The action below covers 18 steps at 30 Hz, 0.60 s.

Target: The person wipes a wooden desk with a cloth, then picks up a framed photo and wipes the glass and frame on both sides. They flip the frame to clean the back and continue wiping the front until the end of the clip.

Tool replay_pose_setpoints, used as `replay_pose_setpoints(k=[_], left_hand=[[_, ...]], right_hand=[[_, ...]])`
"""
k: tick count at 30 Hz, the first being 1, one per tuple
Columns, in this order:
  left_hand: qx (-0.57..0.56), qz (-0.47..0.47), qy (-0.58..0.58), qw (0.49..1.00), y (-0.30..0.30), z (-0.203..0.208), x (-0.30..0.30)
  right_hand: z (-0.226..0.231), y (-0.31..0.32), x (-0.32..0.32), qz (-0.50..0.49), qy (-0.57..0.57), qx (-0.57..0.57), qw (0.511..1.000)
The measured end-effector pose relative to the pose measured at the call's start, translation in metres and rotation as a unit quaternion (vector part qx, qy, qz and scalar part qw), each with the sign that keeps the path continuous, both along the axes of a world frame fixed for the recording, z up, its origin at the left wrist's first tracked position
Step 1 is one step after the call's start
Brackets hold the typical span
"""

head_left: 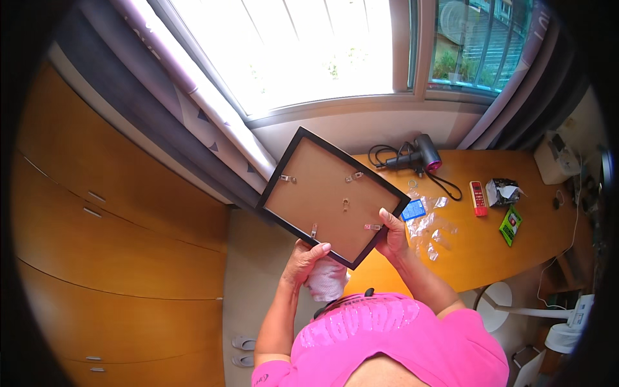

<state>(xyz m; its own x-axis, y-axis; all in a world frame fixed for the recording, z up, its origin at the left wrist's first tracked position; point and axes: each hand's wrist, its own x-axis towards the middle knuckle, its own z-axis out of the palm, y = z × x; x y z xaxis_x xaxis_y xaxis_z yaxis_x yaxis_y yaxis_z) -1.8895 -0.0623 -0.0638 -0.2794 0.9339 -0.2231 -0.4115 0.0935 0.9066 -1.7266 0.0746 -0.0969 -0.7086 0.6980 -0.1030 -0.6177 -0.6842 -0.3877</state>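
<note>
The step now looks like holding up the black picture frame (342, 190) with its brown back showing. The frame is between the hands and reaches out past them. The left hand (304, 261) grips its near edge and the right hand (393, 240) grips its right edge, each thumb on top. A white cloth (326, 281) hangs just beside the left hand; I cannot tell if that hand holds it too. Small clips (354, 176) sit on the back. I think any next move calls for both hands to hold tight and go slowly.
</note>
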Motion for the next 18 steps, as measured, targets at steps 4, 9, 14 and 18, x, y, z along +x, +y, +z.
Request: replay_pose_setpoints(k=[4,9,14,18], left_hand=[[0.007,0.011,-0.004,1.000,-0.007,0.012,-0.005],[0.004,0.038,0.031,0.999,-0.033,0.011,-0.023],[-0.052,-0.069,0.069,0.994,-0.052,0.033,-0.028],[-0.150,-0.164,0.088,0.971,-0.051,0.037,-0.027]], right_hand=[[-0.010,0.001,0.005,0.036,0.056,0.069,0.995],[0.009,0.003,0.008,0.005,0.094,0.134,0.987],[0.015,0.040,0.024,0.120,0.001,0.239,0.964],[0.029,0.033,0.018,0.149,-0.160,0.299,0.929]])
